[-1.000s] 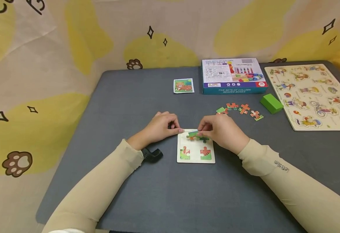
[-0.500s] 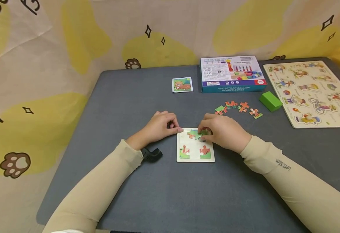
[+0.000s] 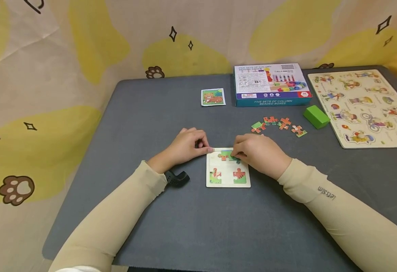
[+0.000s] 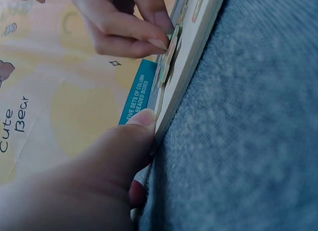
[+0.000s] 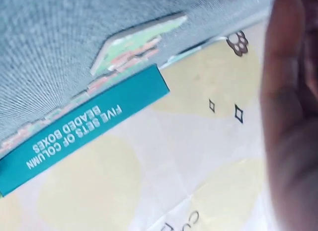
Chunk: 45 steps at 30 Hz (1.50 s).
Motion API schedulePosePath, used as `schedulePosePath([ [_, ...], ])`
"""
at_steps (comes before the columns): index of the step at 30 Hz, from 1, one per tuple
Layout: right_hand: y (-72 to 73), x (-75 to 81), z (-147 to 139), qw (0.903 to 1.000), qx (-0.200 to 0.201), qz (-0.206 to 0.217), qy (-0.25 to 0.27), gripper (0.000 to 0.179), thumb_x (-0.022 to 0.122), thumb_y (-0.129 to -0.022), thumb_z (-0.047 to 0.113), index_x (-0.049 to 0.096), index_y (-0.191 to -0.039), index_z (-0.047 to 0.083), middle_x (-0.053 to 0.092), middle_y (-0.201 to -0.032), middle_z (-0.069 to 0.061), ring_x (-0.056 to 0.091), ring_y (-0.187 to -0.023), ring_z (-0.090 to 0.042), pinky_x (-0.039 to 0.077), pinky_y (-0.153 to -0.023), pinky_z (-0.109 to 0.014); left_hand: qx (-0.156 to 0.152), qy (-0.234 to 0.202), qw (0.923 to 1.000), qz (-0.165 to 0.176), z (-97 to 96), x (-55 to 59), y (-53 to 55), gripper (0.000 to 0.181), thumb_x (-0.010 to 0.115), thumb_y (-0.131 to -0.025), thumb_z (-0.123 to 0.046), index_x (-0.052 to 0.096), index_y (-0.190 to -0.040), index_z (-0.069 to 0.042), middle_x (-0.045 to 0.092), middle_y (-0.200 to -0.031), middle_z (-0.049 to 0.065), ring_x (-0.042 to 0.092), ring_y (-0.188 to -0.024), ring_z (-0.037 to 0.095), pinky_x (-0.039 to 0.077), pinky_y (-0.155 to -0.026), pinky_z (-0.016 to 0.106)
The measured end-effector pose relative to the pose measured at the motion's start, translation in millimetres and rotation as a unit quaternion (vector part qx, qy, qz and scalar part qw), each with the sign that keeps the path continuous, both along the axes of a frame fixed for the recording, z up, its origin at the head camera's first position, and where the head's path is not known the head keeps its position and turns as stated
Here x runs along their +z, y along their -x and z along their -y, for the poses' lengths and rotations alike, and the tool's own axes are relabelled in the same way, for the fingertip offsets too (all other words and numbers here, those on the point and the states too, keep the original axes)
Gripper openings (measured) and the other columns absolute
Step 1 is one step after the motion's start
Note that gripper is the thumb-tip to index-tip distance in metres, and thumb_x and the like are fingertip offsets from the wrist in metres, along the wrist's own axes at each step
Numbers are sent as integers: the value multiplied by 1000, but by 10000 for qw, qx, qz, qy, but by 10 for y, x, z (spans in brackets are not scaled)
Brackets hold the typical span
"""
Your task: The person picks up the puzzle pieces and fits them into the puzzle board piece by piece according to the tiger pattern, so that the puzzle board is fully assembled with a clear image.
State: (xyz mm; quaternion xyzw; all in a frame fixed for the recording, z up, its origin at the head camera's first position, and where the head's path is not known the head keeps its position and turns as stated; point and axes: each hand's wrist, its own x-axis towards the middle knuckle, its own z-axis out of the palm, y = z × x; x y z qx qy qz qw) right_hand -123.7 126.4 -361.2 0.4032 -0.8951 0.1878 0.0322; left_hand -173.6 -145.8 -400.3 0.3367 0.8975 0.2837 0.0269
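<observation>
A small cream puzzle board (image 3: 227,178) lies on the table in the head view. Two jigsaw pieces sit in its near corners: a green-and-orange left one (image 3: 215,177) and an orange-striped right one (image 3: 239,176). My left hand (image 3: 189,142) pinches the board's far-left corner, its thumb on top, as the left wrist view shows. Over the far edge, my right hand (image 3: 261,154) pinches a green jigsaw piece (image 4: 170,59) beside another piece with orange on it (image 3: 223,156). The right fingers partly cover the far-right corner. In the right wrist view, that hand is blurred at the edge.
Several loose jigsaw pieces (image 3: 283,124) lie beyond my right hand, near a green block (image 3: 316,116). Behind stand a boxed bead set (image 3: 272,86) and a small picture card (image 3: 213,97). A large wooden picture board (image 3: 365,109) lies far right.
My right hand has shifted and turned the green piece slightly over the board's far edge; the top pieces now lie straighter along that edge. The left hand stays on the corner.
</observation>
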Motion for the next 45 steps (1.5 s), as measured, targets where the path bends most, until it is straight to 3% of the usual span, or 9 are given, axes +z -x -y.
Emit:
schedulePosePath([
  [4,-39,47,28,9943,532,-666,-640,25,87,-80,-5,83,-101,8,71,-96,-3,67,-89,-18,58,-73,-35,39,36,10000,39,23,-17,-5,19,81,-95,-32,70,-84,-22,55,-77,-10,46,-76,13,30,-82,38],
  [7,-106,104,42,9857,695,-1011,-1158,26,89,-78,-4,82,-100,8,70,-92,-4,66,-82,-18,57,-69,-33,-2,2,10000,30,24,-20,-10,18,80,-96,-33,71,-85,-22,56,-77,-10,46,-76,13,30,-82,38],
  [12,-203,179,48,9807,626,-981,-1570,24,90,-79,-2,81,-99,8,71,-91,-6,65,-77,-18,56,-63,-32,-27,-41,10000,-42,6,-15,-7,18,80,-96,-31,70,-84,-22,55,-76,-10,46,-76,13,30,-81,38],
  [17,-206,212,31,9924,108,-50,-1221,22,86,-85,2,81,-105,9,71,-90,-3,65,-74,-15,55,-65,-32,-38,-44,10000,-34,-2,-15,2,19,81,-95,-32,70,-84,-22,55,-77,-10,46,-76,13,30,-81,38],
  [19,-188,199,34,9942,-91,94,-1068,21,87,-84,3,80,-104,7,67,-84,-1,60,-70,-14,52,-62,-32,-42,-47,10000,-20,-2,-20,4,19,80,-96,-32,70,-84,-22,55,-77,-10,46,-77,13,30,-82,38],
  [24,-133,121,11,9971,-223,64,-726,24,91,-81,9,83,-104,8,66,-93,-4,64,-79,-18,55,-67,-36,-45,-44,10000,12,-6,-16,5,19,81,-95,-33,70,-84,-22,55,-77,-10,46,-77,13,30,-82,38],
  [29,-97,81,-13,9990,-38,78,-440,30,92,-80,8,84,-109,11,67,-99,-5,66,-88,-21,56,-72,-37,-40,-3,10000,-22,-4,-18,21,19,80,-95,-34,70,-84,-23,55,-77,-10,46,-77,12,30,-81,38],
  [40,-102,145,17,9984,43,54,-566,15,86,-85,4,83,-100,3,70,-95,-6,68,-88,-22,58,-76,-38,-49,-1,10000,-66,3,-6,38,19,80,-96,-33,70,-84,-23,55,-77,-10,45,-75,12,30,-81,37],
  [45,-87,163,-21,9968,-156,-214,-752,5,85,-86,5,83,-91,6,66,-86,-3,62,-76,-18,55,-67,-35,-39,-7,10000,-43,-1,-5,14,19,80,-96,-32,69,-83,-23,54,-76,-10,45,-76,13,30,-81,37],
])
